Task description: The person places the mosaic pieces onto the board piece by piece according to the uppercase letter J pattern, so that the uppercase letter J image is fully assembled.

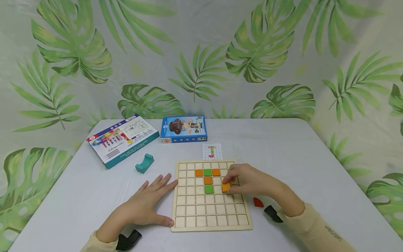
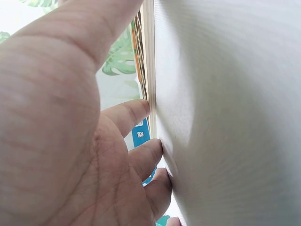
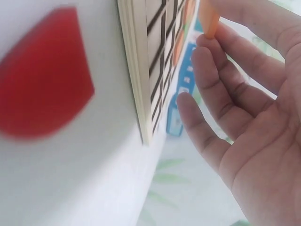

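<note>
A wooden grid board (image 1: pixel 190 210) lies on the white table, with orange and green square tiles set in its upper cells, among them a lower green tile (image 1: pixel 209 189). Over the board's right half, my right hand (image 1: pixel 248 179) pinches an orange square tile (image 1: pixel 225 187) between thumb and fingers. That tile (image 3: pixel 209 21) shows edge-on in the right wrist view. My left hand (image 1: pixel 148 204) lies spread along the board's left edge, its thumb and a fingertip touching the rim. A red quarter-round piece (image 1: pixel 258 202) rests on the table right of the board.
Behind the board lies a pattern card (image 1: pixel 212 151). Farther back are a blue box (image 1: pixel 184 129) and a white and teal box (image 1: pixel 123 140). A teal curved block (image 1: pixel 145 163) sits at the left. A leaf-print cloth (image 1: pixel 201 31) hangs behind the table.
</note>
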{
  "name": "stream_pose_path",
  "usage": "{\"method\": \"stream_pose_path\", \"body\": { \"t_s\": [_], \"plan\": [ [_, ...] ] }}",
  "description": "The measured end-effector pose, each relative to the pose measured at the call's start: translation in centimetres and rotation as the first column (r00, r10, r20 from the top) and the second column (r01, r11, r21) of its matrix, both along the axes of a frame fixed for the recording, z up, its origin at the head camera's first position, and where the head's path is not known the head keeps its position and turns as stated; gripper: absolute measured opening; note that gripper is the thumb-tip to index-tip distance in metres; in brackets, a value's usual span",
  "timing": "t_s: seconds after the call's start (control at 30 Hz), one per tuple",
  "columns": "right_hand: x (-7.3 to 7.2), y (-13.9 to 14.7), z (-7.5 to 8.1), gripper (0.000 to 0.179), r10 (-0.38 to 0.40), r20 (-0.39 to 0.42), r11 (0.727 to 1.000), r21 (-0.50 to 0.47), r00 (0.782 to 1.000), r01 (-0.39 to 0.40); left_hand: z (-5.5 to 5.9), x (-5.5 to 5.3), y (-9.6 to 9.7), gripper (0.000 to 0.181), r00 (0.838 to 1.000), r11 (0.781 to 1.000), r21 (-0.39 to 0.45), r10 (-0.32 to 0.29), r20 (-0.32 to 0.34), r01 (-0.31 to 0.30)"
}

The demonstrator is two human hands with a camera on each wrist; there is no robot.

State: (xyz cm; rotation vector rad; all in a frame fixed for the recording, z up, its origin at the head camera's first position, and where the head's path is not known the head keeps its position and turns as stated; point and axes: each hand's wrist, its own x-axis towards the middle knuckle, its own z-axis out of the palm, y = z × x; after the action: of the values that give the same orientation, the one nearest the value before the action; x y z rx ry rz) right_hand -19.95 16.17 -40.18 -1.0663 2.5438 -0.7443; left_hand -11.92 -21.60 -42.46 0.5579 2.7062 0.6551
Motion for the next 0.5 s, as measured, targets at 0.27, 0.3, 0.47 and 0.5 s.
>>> {"method": "stream_pose_path", "body": {
  "t_s": [0.27,0.3,0.47,0.5],
  "plan": [
    [0.4,-1.7,-0.3,0.018,0.068,-0.001,0.998,-0.008,0.998,-0.068,0.0,0.0,0.0,0.122,1.0,1.0,-0.002,-0.002,-0.005,0.002],
    [0.5,-1.9,-0.3,0.019,0.072,-0.003,0.997,-0.007,0.997,-0.072,0.1,0.0,0.0,0.122,1.0,1.0,0.0,-0.002,-0.003,0.002],
    [0.9,-2.8,-0.4,0.02,0.097,-0.001,0.995,-0.007,0.995,-0.097,0.1,0.0,-0.1,0.122,1.0,1.0,0.005,-0.005,0.0,0.005],
    [0.9,-3.0,-0.4,0.02,0.099,-0.001,0.995,-0.004,0.995,-0.099,0.0,0.0,-0.1,0.122,1.0,1.0,0.004,-0.006,-0.003,0.006]
  ]
}}
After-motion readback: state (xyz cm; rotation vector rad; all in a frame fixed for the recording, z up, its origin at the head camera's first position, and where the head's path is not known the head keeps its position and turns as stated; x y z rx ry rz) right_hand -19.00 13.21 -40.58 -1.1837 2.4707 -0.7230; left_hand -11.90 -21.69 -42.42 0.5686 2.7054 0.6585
